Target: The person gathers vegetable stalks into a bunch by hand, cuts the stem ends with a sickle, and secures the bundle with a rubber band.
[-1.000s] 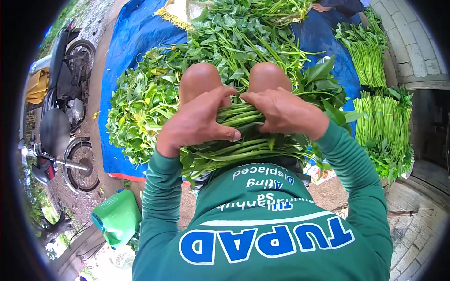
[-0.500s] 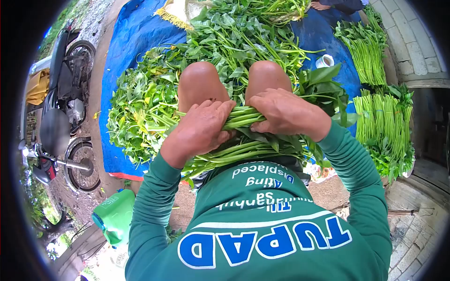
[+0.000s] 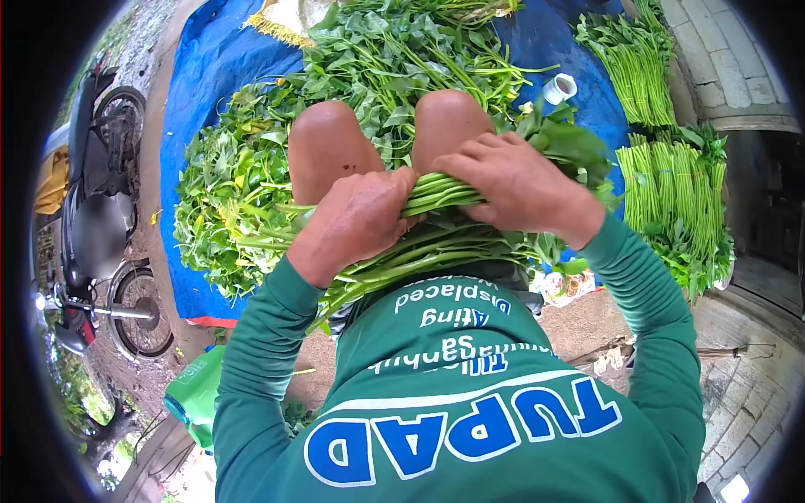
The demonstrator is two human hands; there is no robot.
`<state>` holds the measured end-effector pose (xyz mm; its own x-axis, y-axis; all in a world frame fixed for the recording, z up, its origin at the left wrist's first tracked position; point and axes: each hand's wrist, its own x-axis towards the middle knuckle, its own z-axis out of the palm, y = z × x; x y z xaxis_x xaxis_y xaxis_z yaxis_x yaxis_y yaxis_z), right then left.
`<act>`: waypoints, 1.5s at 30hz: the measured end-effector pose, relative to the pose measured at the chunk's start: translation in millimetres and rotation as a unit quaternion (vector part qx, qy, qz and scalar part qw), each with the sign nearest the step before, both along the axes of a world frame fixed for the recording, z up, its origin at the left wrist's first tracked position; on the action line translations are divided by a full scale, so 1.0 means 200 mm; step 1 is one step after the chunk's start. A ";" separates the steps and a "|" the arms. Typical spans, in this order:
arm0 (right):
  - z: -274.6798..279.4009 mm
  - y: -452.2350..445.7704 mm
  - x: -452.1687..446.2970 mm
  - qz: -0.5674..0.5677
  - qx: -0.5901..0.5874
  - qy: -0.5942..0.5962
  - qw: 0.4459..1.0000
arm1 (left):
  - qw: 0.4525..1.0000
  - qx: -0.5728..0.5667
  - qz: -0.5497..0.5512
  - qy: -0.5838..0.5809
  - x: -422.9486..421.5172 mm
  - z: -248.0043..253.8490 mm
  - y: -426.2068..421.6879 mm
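Observation:
A bunch of long green stems (image 3: 438, 192) lies across my thighs, just below my knees, its leaves to the right. My left hand (image 3: 356, 220) is wrapped round the stems on the left, fingers closed. On the right, my right hand (image 3: 516, 186) grips the same bunch near its leafy part, fingers curled over the top. Between the hands a short length of stems shows. More loose stems (image 3: 436, 251) rest on my lap, against the green shirt. Beyond my knees, a heap of leafy greens (image 3: 402, 75) covers much of the blue tarp.
Bundled stems (image 3: 675, 180) stand at the right edge of the blue tarp (image 3: 201, 63). A white cup (image 3: 559, 88) lies on the tarp. A motorcycle (image 3: 105, 218) is at the left, with a green plastic container (image 3: 194, 394) at the lower left.
Both hands have closed round the stems from a looser, spread hold. The view has shifted a little, and the white cup, earlier mostly hidden by leaves, now shows fully.

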<state>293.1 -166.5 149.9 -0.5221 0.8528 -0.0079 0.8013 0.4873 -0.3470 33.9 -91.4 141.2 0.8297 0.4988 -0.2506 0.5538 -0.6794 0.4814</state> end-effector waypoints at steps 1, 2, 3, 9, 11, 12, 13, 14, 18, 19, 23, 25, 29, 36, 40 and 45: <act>0.02 0.01 0.07 0.003 -0.035 0.038 0.999 | 1.000 -0.003 -0.002 0.005 0.01 0.01 0.00; 0.04 0.01 0.11 0.005 -0.072 0.078 0.994 | 1.000 -0.008 -0.006 0.011 0.01 0.01 0.00; 0.10 0.00 0.12 -0.009 -0.082 0.002 0.997 | 1.000 -0.001 -0.008 0.005 0.01 0.01 0.00; -0.01 -0.10 0.14 -0.053 0.025 -0.041 0.997 | 1.000 0.020 0.002 -0.013 -0.01 -0.02 -0.02; 0.02 -0.12 0.20 -0.067 -0.001 -0.006 0.998 | 1.000 0.013 -0.002 -0.009 -0.01 -0.02 -0.03; 0.05 -0.13 0.22 -0.075 -0.016 -0.032 0.997 | 1.000 0.011 -0.005 -0.010 -0.01 -0.02 -0.04; 0.08 -0.14 0.24 -0.083 -0.027 -0.058 0.994 | 1.000 0.014 -0.006 -0.013 -0.01 -0.03 -0.04; 0.09 -0.14 0.25 -0.091 -0.039 -0.086 0.991 | 1.000 0.016 -0.008 -0.017 -0.01 -0.03 -0.04; -0.02 -0.21 0.20 -0.124 0.142 -0.173 0.967 | 0.999 0.023 0.000 -0.027 0.00 -0.02 -0.05; -0.06 -0.23 0.20 -0.135 0.183 -0.148 0.962 | 0.999 0.028 0.003 -0.030 0.00 -0.02 -0.06; -0.15 -0.27 0.23 -0.147 0.164 -0.110 0.969 | 1.000 0.008 0.011 0.022 0.02 0.04 -0.07; -0.12 -0.24 0.24 -0.130 0.159 -0.095 0.974 | 0.994 -0.105 -0.014 -0.028 0.02 0.07 0.00; -0.07 -0.18 0.25 -0.093 0.160 -0.097 0.978 | 0.983 -0.129 -0.020 -0.130 0.11 0.08 0.02; -0.02 -0.21 0.60 -0.171 0.227 -0.130 0.950 | 0.993 -0.086 0.085 0.014 0.24 -0.01 -0.02; 0.39 -0.30 0.64 -0.302 0.226 -0.133 0.917 | 0.987 -0.117 0.103 0.044 0.26 0.01 0.01; 0.20 -0.44 -0.05 -0.095 0.029 0.206 0.973 | 0.993 -0.078 0.080 -0.023 0.26 -0.03 0.00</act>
<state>283.0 -254.8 190.2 -0.3031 0.9270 0.2208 0.6771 0.3726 -0.6346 85.2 -90.9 134.3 0.7558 0.5824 -0.2993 0.6234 -0.4998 0.6014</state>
